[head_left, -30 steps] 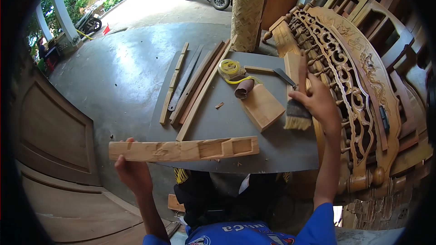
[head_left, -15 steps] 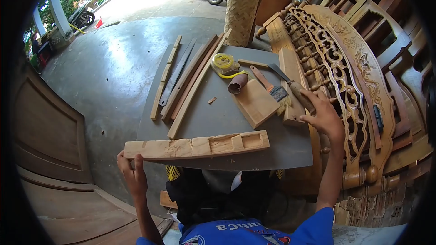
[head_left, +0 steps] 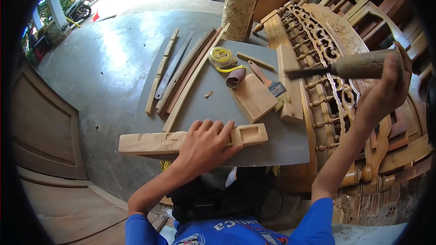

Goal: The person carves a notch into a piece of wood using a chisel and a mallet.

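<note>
A long pale wooden piece [head_left: 150, 142] with cut-out mortises lies along the near edge of the grey worktop [head_left: 213, 109]. My left hand [head_left: 204, 145] lies flat on its middle, fingers spread, pressing it down. My right hand [head_left: 386, 88] is raised at the right, closed around the wooden handle of a chisel [head_left: 345, 66] whose dark blade points left, above the carved furniture. On the worktop lie a paintbrush [head_left: 268, 81], a wooden block [head_left: 254, 97], a roll of sandpaper [head_left: 235, 78] and a yellow tape measure [head_left: 220, 56].
Several long wooden strips and a saw blade [head_left: 175, 66] lie on the worktop's left side. An ornate carved wooden frame [head_left: 336, 54] stands at the right. A woven bamboo roll [head_left: 240, 0] stands beyond the table. A wooden door panel [head_left: 41, 122] lies on the concrete floor at left.
My left hand moved from the piece's left end to press on its middle. My right hand lifted the chisel from the table up to the right.
</note>
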A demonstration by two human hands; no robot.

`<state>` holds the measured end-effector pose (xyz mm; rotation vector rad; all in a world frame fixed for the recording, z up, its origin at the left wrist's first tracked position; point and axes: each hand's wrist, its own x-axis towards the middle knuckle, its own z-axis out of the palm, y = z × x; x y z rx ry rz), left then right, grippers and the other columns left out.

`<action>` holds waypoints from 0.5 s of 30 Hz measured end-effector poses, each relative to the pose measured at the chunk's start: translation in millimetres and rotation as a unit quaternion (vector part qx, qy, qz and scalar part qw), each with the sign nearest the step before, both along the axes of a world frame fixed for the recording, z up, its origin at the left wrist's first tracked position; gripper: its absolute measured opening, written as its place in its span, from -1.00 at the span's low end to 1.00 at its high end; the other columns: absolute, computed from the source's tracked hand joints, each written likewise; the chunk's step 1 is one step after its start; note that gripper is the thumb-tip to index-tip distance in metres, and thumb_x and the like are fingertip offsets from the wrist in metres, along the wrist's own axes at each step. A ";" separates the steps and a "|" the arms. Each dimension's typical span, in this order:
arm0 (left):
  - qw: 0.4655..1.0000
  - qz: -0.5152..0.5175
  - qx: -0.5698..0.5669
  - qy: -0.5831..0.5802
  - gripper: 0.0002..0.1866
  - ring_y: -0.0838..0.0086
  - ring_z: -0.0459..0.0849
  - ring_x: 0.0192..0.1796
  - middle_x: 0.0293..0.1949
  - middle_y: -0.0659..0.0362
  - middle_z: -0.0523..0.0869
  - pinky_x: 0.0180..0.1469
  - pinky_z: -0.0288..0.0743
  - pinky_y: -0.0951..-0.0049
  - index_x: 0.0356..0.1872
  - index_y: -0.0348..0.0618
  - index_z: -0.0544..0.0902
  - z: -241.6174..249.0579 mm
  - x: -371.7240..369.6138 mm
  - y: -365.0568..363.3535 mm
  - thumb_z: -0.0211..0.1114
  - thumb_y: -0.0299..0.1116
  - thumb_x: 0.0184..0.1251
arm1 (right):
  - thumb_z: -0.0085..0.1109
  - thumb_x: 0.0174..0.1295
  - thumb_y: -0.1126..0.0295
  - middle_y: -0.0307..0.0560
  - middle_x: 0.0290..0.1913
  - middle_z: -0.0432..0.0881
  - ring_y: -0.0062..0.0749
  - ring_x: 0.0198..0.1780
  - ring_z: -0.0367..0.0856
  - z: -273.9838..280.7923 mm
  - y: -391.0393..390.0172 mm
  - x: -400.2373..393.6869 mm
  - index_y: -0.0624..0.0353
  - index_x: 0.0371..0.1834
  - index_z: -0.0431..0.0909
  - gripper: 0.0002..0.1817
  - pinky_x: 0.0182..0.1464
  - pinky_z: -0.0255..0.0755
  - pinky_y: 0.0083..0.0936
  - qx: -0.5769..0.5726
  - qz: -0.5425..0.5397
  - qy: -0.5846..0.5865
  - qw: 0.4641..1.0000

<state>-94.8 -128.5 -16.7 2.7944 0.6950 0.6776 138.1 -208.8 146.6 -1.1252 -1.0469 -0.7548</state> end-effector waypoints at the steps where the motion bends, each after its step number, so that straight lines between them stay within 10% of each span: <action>1: 0.999 0.014 -0.024 0.027 -0.47 0.29 0.52 -0.16 -0.27 0.11 0.55 -0.09 0.37 0.33 -0.07 -0.13 0.54 0.0 1.1 1.3 0.27 0.05 0.03 | 0.10 0.12 0.24 0.00 -0.10 0.48 -0.39 -0.14 0.50 1.8 3.0 -6.8 0.31 -0.13 0.45 -0.63 -0.04 0.44 -0.52 0.041 0.061 0.069 0.995; 8: 0.997 0.051 -0.047 0.032 -0.50 0.34 0.53 -0.27 -0.40 0.17 0.54 -0.18 0.37 0.36 -0.13 -0.04 0.58 -0.4 -8.7 10.3 0.29 0.08 -0.02 | 0.16 0.11 0.38 -0.10 -0.53 0.41 -0.49 -0.65 0.39 -33.8 35.6 -43.4 0.17 -0.23 0.24 -0.71 -0.69 0.34 -0.53 0.012 0.320 0.240 0.916; 15: 0.997 0.046 -0.047 0.035 -0.52 0.35 0.52 -0.29 -0.44 0.17 0.51 -0.21 0.35 0.37 -0.16 -0.02 0.58 1.9 -10.8 12.6 0.28 0.08 -0.01 | 0.25 0.08 0.34 -0.11 -0.59 0.43 -0.50 -0.65 0.41 -36.7 58.1 -51.6 0.21 -0.19 0.23 -0.62 -0.66 0.36 -0.55 -0.061 0.333 0.293 0.894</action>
